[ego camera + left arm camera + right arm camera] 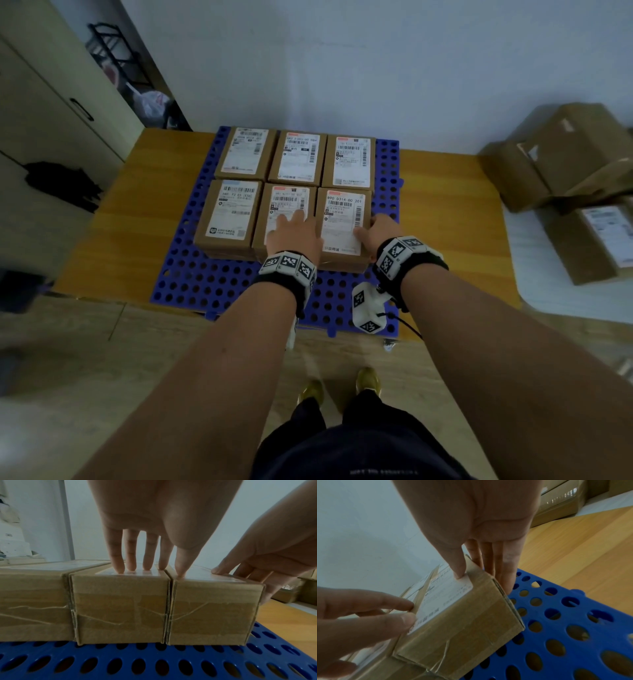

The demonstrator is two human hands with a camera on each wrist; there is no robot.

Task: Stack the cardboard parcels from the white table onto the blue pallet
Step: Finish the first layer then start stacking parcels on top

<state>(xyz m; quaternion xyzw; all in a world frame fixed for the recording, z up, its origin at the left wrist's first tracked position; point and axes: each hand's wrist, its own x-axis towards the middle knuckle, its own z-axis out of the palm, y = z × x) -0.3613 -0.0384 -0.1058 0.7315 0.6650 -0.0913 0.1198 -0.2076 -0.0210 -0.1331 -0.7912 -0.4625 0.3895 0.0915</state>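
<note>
Six labelled cardboard parcels sit in two rows of three on the blue pallet [212, 287]. My left hand [291, 222] lies flat on the middle front parcel [284, 202], fingers straight; its thumb touches the right front parcel [342, 219]. My right hand [371, 228] is at that parcel's right edge, thumb on the label. In the right wrist view its straight fingers [488, 561] press down the side of the parcel [462, 628]. The left wrist view shows both front parcels [120, 608] [214, 615] standing close together on the pallet [154, 662].
The pallet lies on a low wooden platform [113, 222] against the wall. More cardboard parcels [582, 154] [596, 240] are piled on the white table [548, 294] at the right. A cream cabinet [51, 102] and a black rack [113, 54] stand at the left.
</note>
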